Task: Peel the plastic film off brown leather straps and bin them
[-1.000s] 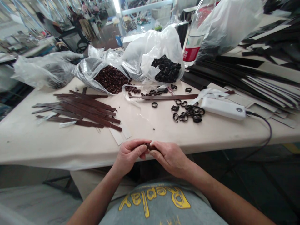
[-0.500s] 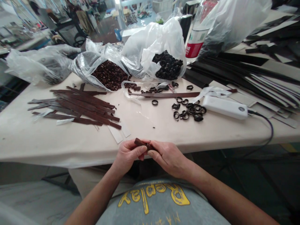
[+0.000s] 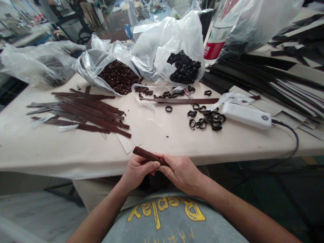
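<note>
- The brown strap (image 3: 144, 154) is held just beyond the middle of the tabletop's (image 3: 83, 152) near edge, on the wearer's side, its free end slanting up and to the left over that edge.
- The left hand (image 3: 136, 171) pinches it between thumb and fingers; the right hand (image 3: 181, 171) closes around its other end, fingertips of both hands almost meeting.
- The fingers cover the part between them, so whether a small loop sits around the strap there is hard to tell.
- For such handling, a light, even pinch with the strap held flat would probably guide it best; a hard twist might crease it.
- Just past the hands, white paper strips (image 3: 124, 143) lie near the near edge, close enough that the free end could brush them.
- Toward the left edge, brown straps (image 3: 88, 113) lie crossed in a heap, so lifting one may drag others.
- Right of the middle, black loops (image 3: 209, 118) cluster beside a white device (image 3: 246, 116); its cable (image 3: 296, 138) drops over the near edge toward the right corner, a possible snag for the right forearm.
- Along the far side stand a bag of brown loops (image 3: 118, 78), a bag of black loops (image 3: 184, 69) and a bottle (image 3: 215, 49), with black strips (image 3: 253, 76) stacked toward the far right corner.
</note>
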`<action>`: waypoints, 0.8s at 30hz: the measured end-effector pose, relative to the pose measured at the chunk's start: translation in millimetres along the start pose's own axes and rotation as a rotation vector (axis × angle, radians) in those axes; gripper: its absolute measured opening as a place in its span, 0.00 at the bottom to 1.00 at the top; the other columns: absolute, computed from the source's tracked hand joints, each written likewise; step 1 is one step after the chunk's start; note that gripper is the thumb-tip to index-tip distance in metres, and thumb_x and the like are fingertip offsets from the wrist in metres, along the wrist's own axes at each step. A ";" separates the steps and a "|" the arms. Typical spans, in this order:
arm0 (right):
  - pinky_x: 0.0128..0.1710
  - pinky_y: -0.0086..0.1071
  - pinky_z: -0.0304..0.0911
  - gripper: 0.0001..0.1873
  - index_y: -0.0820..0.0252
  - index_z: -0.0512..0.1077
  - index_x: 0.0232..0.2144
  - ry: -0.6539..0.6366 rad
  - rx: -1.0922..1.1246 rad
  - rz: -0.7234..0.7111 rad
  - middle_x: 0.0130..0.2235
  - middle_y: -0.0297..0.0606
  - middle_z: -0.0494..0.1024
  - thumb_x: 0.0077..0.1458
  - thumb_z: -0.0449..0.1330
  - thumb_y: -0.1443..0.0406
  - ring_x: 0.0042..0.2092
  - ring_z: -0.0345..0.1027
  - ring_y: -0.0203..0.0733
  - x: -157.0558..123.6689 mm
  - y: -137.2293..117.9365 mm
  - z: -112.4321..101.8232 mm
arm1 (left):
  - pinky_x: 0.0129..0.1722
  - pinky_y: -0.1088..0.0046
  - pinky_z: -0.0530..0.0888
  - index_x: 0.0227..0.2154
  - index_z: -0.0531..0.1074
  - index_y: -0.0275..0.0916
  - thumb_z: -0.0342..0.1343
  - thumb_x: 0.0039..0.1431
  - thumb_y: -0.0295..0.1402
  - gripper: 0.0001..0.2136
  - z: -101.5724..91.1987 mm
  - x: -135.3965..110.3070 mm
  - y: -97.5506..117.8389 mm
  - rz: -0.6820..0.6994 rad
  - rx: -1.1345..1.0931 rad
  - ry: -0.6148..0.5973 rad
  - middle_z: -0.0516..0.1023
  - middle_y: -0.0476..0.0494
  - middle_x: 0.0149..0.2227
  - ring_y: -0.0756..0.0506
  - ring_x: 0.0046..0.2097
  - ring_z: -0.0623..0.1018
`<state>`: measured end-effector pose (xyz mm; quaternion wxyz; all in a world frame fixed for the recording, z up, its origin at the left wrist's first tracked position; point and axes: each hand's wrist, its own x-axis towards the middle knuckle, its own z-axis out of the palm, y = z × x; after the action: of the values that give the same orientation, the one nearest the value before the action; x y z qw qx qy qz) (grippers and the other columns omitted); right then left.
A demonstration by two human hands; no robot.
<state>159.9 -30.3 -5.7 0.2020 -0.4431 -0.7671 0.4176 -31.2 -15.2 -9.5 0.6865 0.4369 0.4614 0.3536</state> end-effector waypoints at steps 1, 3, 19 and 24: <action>0.36 0.32 0.60 0.08 0.60 0.70 0.42 0.004 -0.031 0.010 0.38 0.40 0.79 0.66 0.54 0.63 0.38 0.73 0.43 -1.2 0.2 -1.0 | 0.20 0.79 0.68 0.34 0.83 0.36 0.69 0.47 0.39 0.14 -4.0 0.2 -0.3 0.030 0.004 0.031 0.76 0.47 0.21 0.54 0.20 0.69; 0.32 0.32 0.58 0.08 0.61 0.69 0.38 0.014 -0.114 0.056 0.35 0.39 0.78 0.65 0.56 0.61 0.34 0.72 0.44 -5.4 1.7 -2.1 | 0.21 0.79 0.68 0.36 0.82 0.36 0.69 0.49 0.38 0.13 -12.9 -0.1 -2.3 0.077 0.002 0.108 0.76 0.48 0.21 0.53 0.21 0.69; 0.40 0.31 0.64 0.11 0.62 0.71 0.47 -0.062 -0.022 0.000 0.40 0.43 0.81 0.67 0.51 0.65 0.41 0.75 0.43 -4.2 0.4 3.5 | 0.19 0.78 0.66 0.37 0.82 0.34 0.70 0.42 0.39 0.19 7.4 -10.0 -10.1 -0.158 0.029 0.017 0.73 0.50 0.19 0.53 0.20 0.66; 0.35 0.31 0.63 0.08 0.60 0.71 0.38 0.020 0.029 -0.025 0.35 0.39 0.79 0.65 0.53 0.65 0.35 0.72 0.42 -0.1 -0.2 2.7 | 0.21 0.77 0.68 0.42 0.80 0.34 0.69 0.46 0.41 0.22 -0.7 -10.5 -20.1 -0.072 -0.019 0.017 0.75 0.49 0.22 0.52 0.21 0.68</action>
<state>158.0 -31.7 -7.1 0.2213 -0.4345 -0.7645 0.4216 -33.6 -31.7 -24.9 0.6988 0.4104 0.4792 0.3370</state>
